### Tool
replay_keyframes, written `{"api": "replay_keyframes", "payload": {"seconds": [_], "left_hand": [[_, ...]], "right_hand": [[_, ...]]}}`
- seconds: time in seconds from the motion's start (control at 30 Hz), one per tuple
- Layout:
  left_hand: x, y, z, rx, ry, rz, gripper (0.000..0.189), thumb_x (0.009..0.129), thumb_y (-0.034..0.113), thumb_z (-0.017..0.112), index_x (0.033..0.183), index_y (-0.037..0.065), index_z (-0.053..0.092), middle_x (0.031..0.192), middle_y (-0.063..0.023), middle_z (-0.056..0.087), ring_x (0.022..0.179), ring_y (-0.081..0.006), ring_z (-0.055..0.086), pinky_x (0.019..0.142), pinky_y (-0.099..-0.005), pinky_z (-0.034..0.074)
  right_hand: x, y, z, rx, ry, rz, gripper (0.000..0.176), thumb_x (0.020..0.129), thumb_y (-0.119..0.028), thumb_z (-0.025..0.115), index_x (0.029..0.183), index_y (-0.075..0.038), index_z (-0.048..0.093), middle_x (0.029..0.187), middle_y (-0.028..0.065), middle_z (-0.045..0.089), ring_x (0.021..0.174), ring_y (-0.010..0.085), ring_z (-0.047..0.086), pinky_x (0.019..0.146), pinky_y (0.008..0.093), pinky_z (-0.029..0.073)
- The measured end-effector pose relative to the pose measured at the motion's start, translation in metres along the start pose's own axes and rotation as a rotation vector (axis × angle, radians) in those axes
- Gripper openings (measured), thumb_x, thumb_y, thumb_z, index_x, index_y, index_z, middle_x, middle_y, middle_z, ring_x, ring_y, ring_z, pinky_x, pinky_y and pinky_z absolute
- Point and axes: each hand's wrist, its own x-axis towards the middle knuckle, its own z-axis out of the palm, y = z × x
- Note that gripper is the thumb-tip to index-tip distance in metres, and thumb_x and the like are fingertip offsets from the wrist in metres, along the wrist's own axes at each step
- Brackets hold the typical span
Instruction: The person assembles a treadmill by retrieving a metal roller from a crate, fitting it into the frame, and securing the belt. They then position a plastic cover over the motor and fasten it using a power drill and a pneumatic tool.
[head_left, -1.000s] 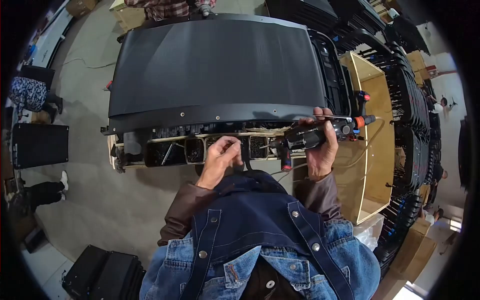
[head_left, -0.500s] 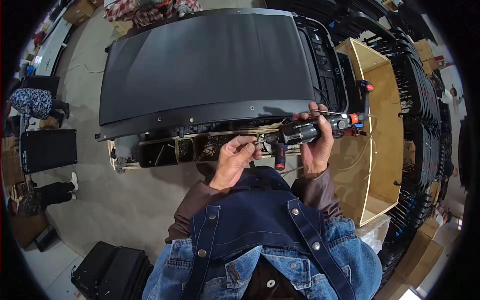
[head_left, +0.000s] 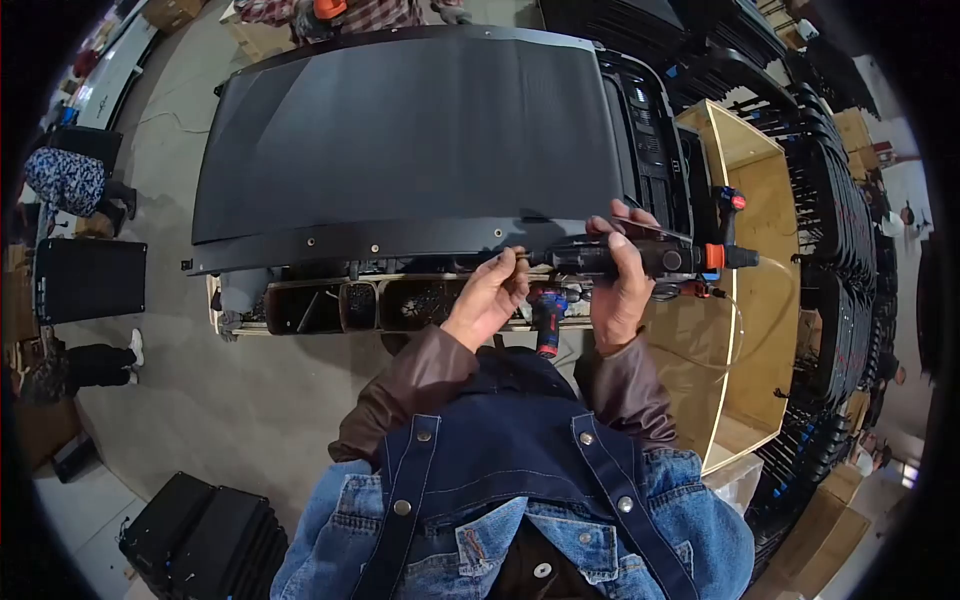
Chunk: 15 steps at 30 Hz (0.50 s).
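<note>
My right hand (head_left: 625,285) is wrapped round a black air tool (head_left: 590,258) with an orange ring, held level with its nose to the left. At the nose tip, my left hand (head_left: 490,290) pinches a small metal fastener (head_left: 521,252), partly hidden by the fingers. Both hands are over the near edge of a large black curved panel (head_left: 420,140), which has brass-coloured ringed holes along that edge. Below the tool, a cordless drill (head_left: 547,318) stands by the parts tray.
Along the panel's near side runs a tray (head_left: 345,330) of small parts in compartments. To the right are a plywood box (head_left: 755,300), another drill (head_left: 733,202) and racked black frames (head_left: 835,240). Across the panel stands a person in plaid (head_left: 385,15). Black panels (head_left: 195,530) are stacked lower left.
Both hands and the tool have moved slightly up towards the panel edge. My left fingers stay at the tool's nose. The person across the panel now has an orange-topped tool in view.
</note>
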Motion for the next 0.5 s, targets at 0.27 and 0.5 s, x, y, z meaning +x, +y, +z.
{"api": "replay_keyframes", "payload": {"seconds": [0.27,0.5], "left_hand": [[0.036,-0.008,-0.008,-0.049,0.052,-0.008,0.045,0.097,0.053,0.056,0.102,0.008,0.062,0.084,0.0011,0.06,0.073,-0.0136,0.062,0.069,-0.0261,0.053],[-0.003,0.034,-0.036,0.392,0.57,0.493,0.049,0.092,0.04,0.07,0.113,-0.002,0.057,0.109,-0.0164,0.064,0.101,-0.0267,0.067,0.092,-0.0399,0.055]], "right_hand": [[0.04,0.02,0.04,-0.363,-0.488,-0.124,0.043,0.076,0.006,0.072,0.116,0.003,0.056,0.111,0.0161,0.068,0.098,0.0218,0.069,0.09,0.0354,0.056],[0.071,0.02,0.088,-0.443,-0.917,0.214,0.032,0.068,-0.001,0.073,0.099,-0.002,0.064,0.099,0.009,0.069,0.088,0.0169,0.067,0.079,0.031,0.055]]}}
